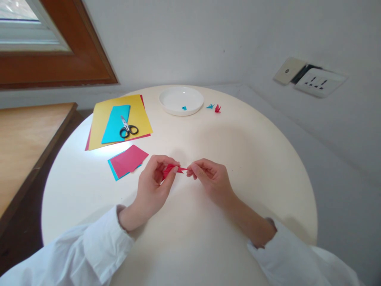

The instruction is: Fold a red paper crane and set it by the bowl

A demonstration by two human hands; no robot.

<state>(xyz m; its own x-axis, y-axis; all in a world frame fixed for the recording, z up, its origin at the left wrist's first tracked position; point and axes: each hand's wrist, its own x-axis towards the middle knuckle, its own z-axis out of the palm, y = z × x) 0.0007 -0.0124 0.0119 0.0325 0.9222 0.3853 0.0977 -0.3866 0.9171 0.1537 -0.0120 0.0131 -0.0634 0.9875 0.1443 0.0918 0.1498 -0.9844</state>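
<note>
Between my hands is a small folded red paper piece (180, 170) with narrow points toward the right. My left hand (156, 182) is closed, pinching its body between thumb and fingers, which cover part of it. The fingertips of my right hand (211, 178) are pinched at the tip of one point. Beyond my hands, a small blue paper crane (210, 106) and a red paper crane (218, 109) stand side by side on the table. Left of my left hand lie cut pieces of pink-red paper (128, 161) and blue paper (113, 171).
A round white table (250, 151) carries everything. At its back stands a shallow white dish (166, 108) with a small blue scrap (184, 108). Black-handled scissors (129, 129) lie on folded blue paper (114, 125) over yellow sheets (99, 119). Walls border the back and right.
</note>
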